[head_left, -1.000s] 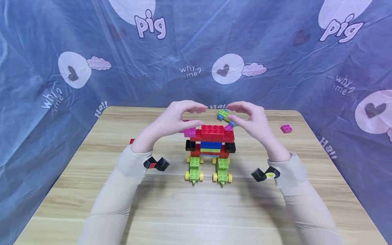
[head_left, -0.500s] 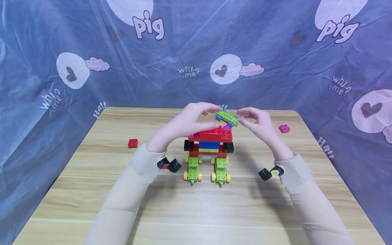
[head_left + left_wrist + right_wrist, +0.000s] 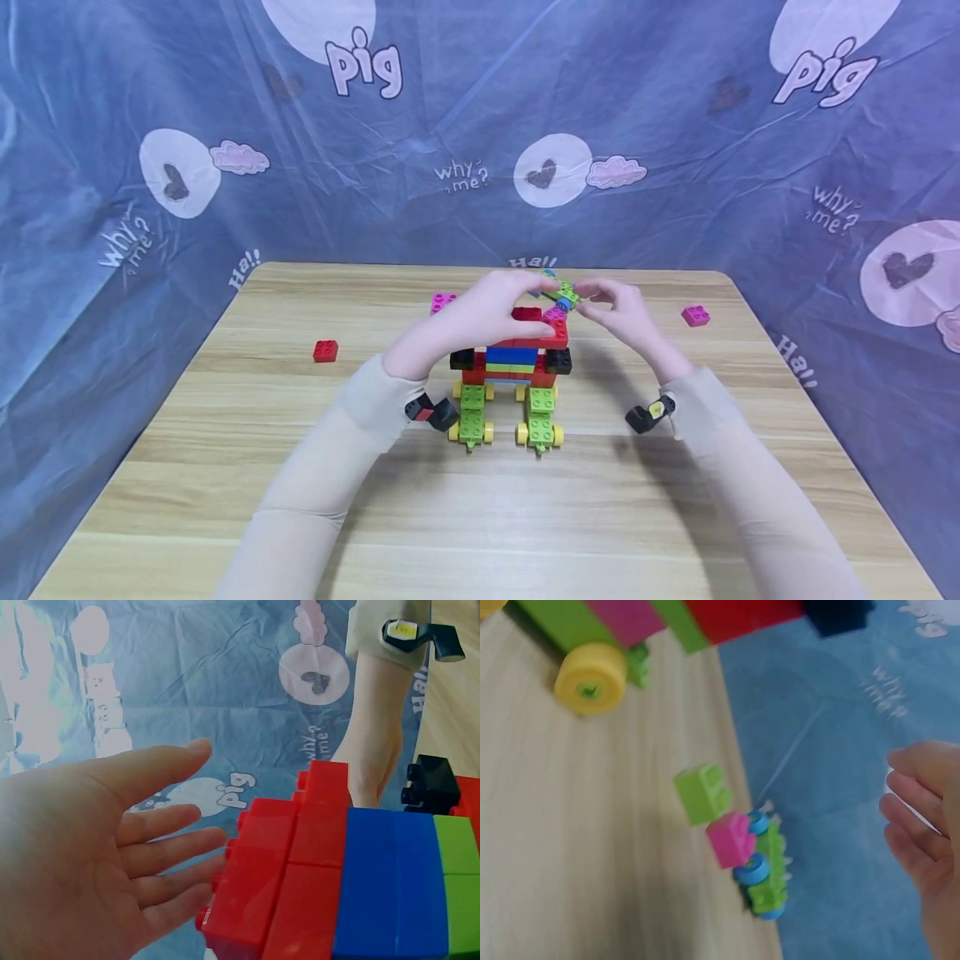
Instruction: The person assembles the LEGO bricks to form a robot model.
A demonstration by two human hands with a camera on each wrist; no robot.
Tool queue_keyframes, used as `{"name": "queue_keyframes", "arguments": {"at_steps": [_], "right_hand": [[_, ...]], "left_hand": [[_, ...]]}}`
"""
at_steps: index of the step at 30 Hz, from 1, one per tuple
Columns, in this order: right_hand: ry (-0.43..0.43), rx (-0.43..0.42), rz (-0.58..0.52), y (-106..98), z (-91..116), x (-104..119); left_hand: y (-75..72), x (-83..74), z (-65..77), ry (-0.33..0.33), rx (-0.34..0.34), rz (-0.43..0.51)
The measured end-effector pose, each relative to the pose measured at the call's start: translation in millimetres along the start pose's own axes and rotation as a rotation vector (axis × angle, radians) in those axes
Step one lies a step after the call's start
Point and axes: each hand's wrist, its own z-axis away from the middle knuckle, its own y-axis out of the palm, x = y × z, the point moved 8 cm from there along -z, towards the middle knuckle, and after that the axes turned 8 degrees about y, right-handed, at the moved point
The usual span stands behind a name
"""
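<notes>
A built figure of toy building bricks stands on the table, with red bricks [image 3: 247,881] on top, blue bricks [image 3: 512,356] in its middle and lime wheeled bases [image 3: 541,421] as feet. Black bricks [image 3: 558,361] stick out at its sides. My left hand [image 3: 480,312] hovers over the figure's top, fingers loosely extended; in the left wrist view they reach beside the red studs, and contact cannot be told. At the figure's far right, my right hand [image 3: 622,315] is raised with relaxed fingers. In the right wrist view that hand [image 3: 930,817] holds nothing.
Behind the figure on the table [image 3: 225,467] lie a lime car base with blue wheels [image 3: 769,862], a pink brick [image 3: 731,840] and a lime brick [image 3: 703,795]. A red brick [image 3: 326,351] is left, another pink brick [image 3: 696,315] right. Patterned blue cloth [image 3: 480,125] hangs around.
My left hand has moved right and lower over the figure's top. My right hand has shifted right, then slightly back left and down. The bricks have stayed in place.
</notes>
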Motion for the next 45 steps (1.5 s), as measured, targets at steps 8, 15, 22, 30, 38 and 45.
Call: {"name": "queue_keyframes", "arguments": {"at_steps": [8,15,22,30,38,45], "right_hand": [[0.04,0.082,0.028,13.4,-8.3,-23.6],[0.075,0.129,0.037,20.9,-15.3,-39.7],[0.133,0.158,0.069,28.2,-22.6,-54.4],[0.14,0.246,0.068,41.2,-26.8,-62.4],[0.078,0.281,0.113,49.7,-28.8,-62.0],[0.086,0.308,0.081,57.9,-31.6,-67.8]], "left_hand": [[14.9,5.5,-4.7,-0.061,0.064,-0.001],[24.3,9.2,-7.9,-0.065,0.076,0.006],[29.2,15.3,-8.3,-0.101,0.09,-0.015],[30.8,17.6,-9.3,-0.122,0.105,-0.055],[30.7,16.2,-8.3,-0.116,0.102,-0.065],[32.1,16.6,-8.9,-0.117,0.091,-0.068]]}}
